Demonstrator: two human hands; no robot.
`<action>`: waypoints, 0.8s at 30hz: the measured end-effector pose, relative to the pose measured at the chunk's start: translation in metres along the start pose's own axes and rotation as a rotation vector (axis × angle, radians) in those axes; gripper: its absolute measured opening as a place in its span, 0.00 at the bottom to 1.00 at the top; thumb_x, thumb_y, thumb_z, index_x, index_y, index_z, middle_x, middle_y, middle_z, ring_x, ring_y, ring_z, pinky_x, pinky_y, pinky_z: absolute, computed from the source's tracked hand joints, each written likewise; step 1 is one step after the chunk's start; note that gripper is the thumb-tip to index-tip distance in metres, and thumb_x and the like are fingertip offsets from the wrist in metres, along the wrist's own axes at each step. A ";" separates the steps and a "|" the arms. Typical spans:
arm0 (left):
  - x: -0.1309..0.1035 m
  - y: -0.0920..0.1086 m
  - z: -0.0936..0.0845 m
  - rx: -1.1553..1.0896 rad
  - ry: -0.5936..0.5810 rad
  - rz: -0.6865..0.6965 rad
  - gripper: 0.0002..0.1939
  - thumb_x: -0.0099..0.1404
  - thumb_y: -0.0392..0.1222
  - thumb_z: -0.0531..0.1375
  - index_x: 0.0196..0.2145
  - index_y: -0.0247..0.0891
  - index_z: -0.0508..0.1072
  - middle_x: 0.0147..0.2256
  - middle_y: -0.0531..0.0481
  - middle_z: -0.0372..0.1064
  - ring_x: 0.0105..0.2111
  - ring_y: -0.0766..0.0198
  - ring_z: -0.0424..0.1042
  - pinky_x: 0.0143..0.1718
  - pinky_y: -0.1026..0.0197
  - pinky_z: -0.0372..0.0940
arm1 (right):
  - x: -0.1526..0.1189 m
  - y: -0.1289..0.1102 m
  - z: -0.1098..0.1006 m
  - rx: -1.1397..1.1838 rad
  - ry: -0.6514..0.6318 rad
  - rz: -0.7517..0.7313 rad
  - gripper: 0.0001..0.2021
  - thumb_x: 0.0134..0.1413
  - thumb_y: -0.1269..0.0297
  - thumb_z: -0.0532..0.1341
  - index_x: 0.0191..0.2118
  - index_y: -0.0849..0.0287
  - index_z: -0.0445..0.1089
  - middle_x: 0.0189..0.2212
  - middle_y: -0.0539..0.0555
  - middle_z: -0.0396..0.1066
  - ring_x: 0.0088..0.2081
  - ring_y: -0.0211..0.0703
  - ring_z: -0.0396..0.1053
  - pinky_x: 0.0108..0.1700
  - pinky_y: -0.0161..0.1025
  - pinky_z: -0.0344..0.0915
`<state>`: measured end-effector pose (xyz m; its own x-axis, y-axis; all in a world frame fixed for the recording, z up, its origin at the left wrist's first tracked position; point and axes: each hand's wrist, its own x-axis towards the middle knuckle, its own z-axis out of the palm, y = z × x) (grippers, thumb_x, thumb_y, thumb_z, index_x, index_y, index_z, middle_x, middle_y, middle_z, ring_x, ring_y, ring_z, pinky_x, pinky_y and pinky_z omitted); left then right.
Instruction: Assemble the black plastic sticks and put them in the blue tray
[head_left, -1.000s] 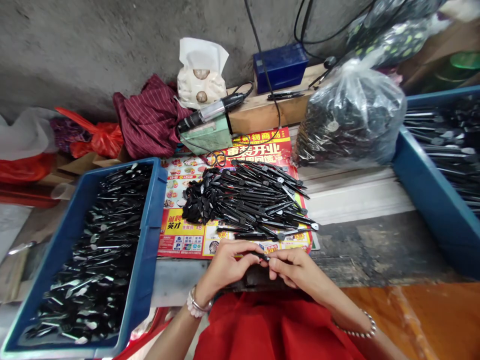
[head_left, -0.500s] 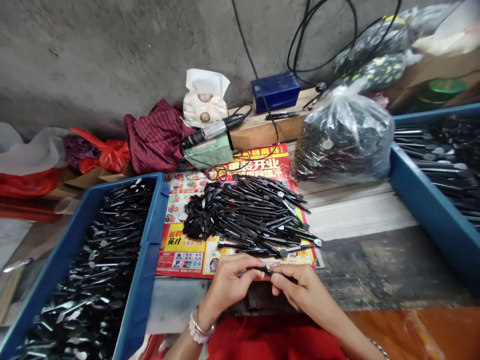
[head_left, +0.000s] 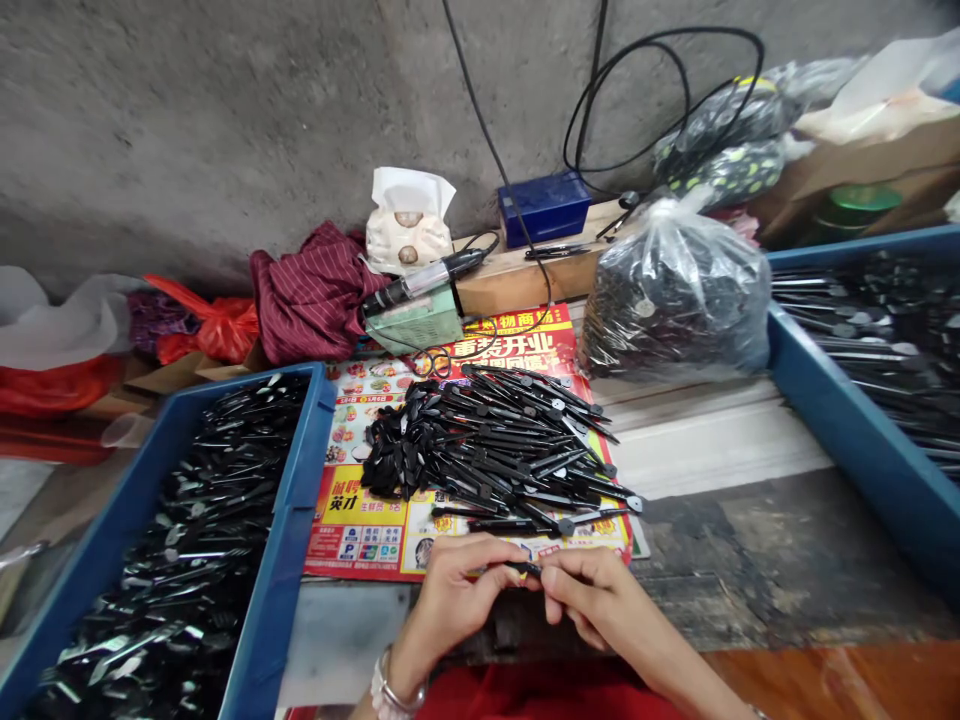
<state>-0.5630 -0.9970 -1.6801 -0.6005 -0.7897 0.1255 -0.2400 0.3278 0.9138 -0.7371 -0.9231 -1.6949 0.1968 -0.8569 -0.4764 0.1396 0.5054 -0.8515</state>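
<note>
At the bottom centre, my left hand [head_left: 466, 590] and my right hand [head_left: 592, 592] meet fingertip to fingertip, both pinching one small black piece [head_left: 525, 568]. Most of that piece is hidden by my fingers. Just beyond my hands, a heap of slim black parts with round ends [head_left: 517, 440] lies on a red and yellow printed sheet [head_left: 360, 545]. Smaller black pieces [head_left: 397, 450] are piled at the heap's left side.
A blue bin [head_left: 281, 560] of black parts stands at left, another blue bin [head_left: 847, 405] at right. Behind the sheet are a clear bag [head_left: 682, 290], a pen-like tool [head_left: 424, 280] on a green box [head_left: 420, 322], scissors [head_left: 431, 360], a blue box [head_left: 545, 208] and maroon cloth [head_left: 311, 295].
The whole view has shifted, so the bench and things on it appear slightly lower. Both hands keep their pinch on the small black piece, with only slight finger movement.
</note>
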 end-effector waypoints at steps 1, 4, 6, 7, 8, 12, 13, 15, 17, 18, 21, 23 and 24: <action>0.000 0.000 0.000 0.015 0.008 0.018 0.08 0.58 0.31 0.63 0.33 0.39 0.81 0.30 0.50 0.79 0.29 0.65 0.77 0.34 0.68 0.69 | -0.001 0.001 0.000 -0.078 0.033 -0.049 0.25 0.56 0.43 0.55 0.22 0.61 0.65 0.13 0.46 0.58 0.13 0.29 0.50 0.16 0.31 0.47; 0.001 0.002 -0.001 0.022 0.018 0.043 0.10 0.57 0.29 0.63 0.34 0.40 0.80 0.32 0.50 0.79 0.32 0.65 0.77 0.36 0.68 0.69 | -0.005 0.001 0.000 -0.401 0.188 -0.321 0.20 0.62 0.56 0.54 0.22 0.60 0.68 0.18 0.51 0.67 0.23 0.38 0.67 0.26 0.33 0.61; 0.001 0.006 -0.001 0.022 0.011 0.028 0.11 0.58 0.29 0.62 0.37 0.40 0.80 0.34 0.50 0.79 0.34 0.64 0.77 0.38 0.67 0.69 | -0.008 -0.001 0.002 -0.593 0.319 -0.563 0.14 0.63 0.63 0.54 0.29 0.60 0.73 0.25 0.54 0.74 0.30 0.41 0.71 0.34 0.35 0.66; 0.001 0.008 -0.002 0.029 0.006 0.017 0.12 0.58 0.29 0.63 0.38 0.40 0.80 0.35 0.50 0.79 0.35 0.64 0.77 0.39 0.67 0.69 | -0.010 -0.002 0.002 -0.667 0.372 -0.675 0.12 0.63 0.66 0.54 0.35 0.59 0.74 0.28 0.55 0.75 0.31 0.42 0.72 0.35 0.35 0.67; 0.001 0.010 -0.002 0.039 0.004 0.010 0.11 0.59 0.31 0.63 0.39 0.41 0.79 0.35 0.50 0.79 0.35 0.64 0.77 0.40 0.66 0.69 | -0.011 -0.003 0.003 -0.731 0.419 -0.777 0.10 0.63 0.68 0.54 0.40 0.59 0.74 0.31 0.55 0.75 0.32 0.42 0.73 0.35 0.36 0.68; -0.001 0.013 -0.002 0.047 0.019 0.014 0.07 0.61 0.35 0.62 0.37 0.40 0.79 0.33 0.49 0.78 0.32 0.63 0.76 0.37 0.66 0.69 | -0.014 -0.003 0.004 -0.911 0.477 -1.010 0.14 0.61 0.77 0.54 0.49 0.62 0.70 0.34 0.56 0.75 0.35 0.42 0.73 0.39 0.36 0.70; -0.002 0.013 -0.002 0.046 0.019 0.015 0.07 0.61 0.34 0.62 0.36 0.39 0.79 0.32 0.49 0.78 0.31 0.63 0.76 0.36 0.66 0.69 | -0.014 -0.002 0.004 -0.925 0.477 -1.031 0.14 0.60 0.78 0.55 0.49 0.62 0.70 0.34 0.56 0.75 0.35 0.42 0.72 0.40 0.37 0.70; -0.003 0.013 -0.002 0.052 0.002 0.004 0.07 0.60 0.33 0.62 0.36 0.39 0.79 0.32 0.49 0.78 0.32 0.63 0.76 0.36 0.65 0.68 | -0.014 -0.001 0.003 -0.912 0.470 -1.031 0.14 0.60 0.77 0.55 0.49 0.62 0.70 0.34 0.56 0.75 0.34 0.41 0.72 0.39 0.36 0.70; -0.003 0.014 -0.003 0.063 -0.026 -0.008 0.08 0.60 0.33 0.62 0.36 0.40 0.80 0.32 0.50 0.78 0.32 0.63 0.76 0.36 0.65 0.68 | -0.014 0.001 0.002 -0.863 0.457 -0.985 0.12 0.61 0.75 0.56 0.47 0.61 0.72 0.33 0.55 0.75 0.33 0.41 0.73 0.38 0.36 0.71; -0.003 0.015 -0.003 0.068 -0.038 -0.015 0.07 0.60 0.33 0.62 0.35 0.40 0.80 0.32 0.50 0.78 0.32 0.63 0.75 0.36 0.65 0.67 | -0.014 0.002 0.002 -0.829 0.450 -0.947 0.11 0.61 0.73 0.56 0.46 0.60 0.73 0.32 0.55 0.75 0.33 0.41 0.73 0.37 0.36 0.71; -0.001 0.019 -0.003 0.061 -0.023 -0.078 0.06 0.59 0.35 0.63 0.34 0.39 0.80 0.31 0.50 0.78 0.31 0.63 0.75 0.37 0.65 0.67 | -0.012 0.001 0.002 -0.703 0.423 -0.799 0.10 0.62 0.67 0.56 0.41 0.58 0.75 0.32 0.56 0.76 0.33 0.43 0.74 0.36 0.36 0.72; 0.001 0.021 -0.001 0.004 0.010 -0.162 0.05 0.57 0.36 0.66 0.33 0.39 0.80 0.31 0.50 0.78 0.32 0.62 0.75 0.39 0.64 0.67 | -0.012 -0.001 0.003 -0.604 0.385 -0.676 0.11 0.62 0.63 0.56 0.38 0.57 0.77 0.29 0.55 0.77 0.30 0.43 0.74 0.35 0.35 0.72; 0.001 0.021 0.001 -0.047 0.020 -0.208 0.06 0.55 0.37 0.67 0.34 0.39 0.80 0.31 0.50 0.78 0.32 0.62 0.75 0.39 0.64 0.67 | -0.012 -0.001 0.003 -0.556 0.359 -0.614 0.12 0.62 0.60 0.56 0.35 0.57 0.77 0.26 0.54 0.76 0.28 0.42 0.73 0.33 0.35 0.72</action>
<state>-0.5696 -0.9905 -1.6611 -0.5261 -0.8483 -0.0602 -0.3209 0.1324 0.9378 -0.7369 -0.9133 -1.6881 -0.0855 -0.9870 0.1364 -0.3873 -0.0932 -0.9172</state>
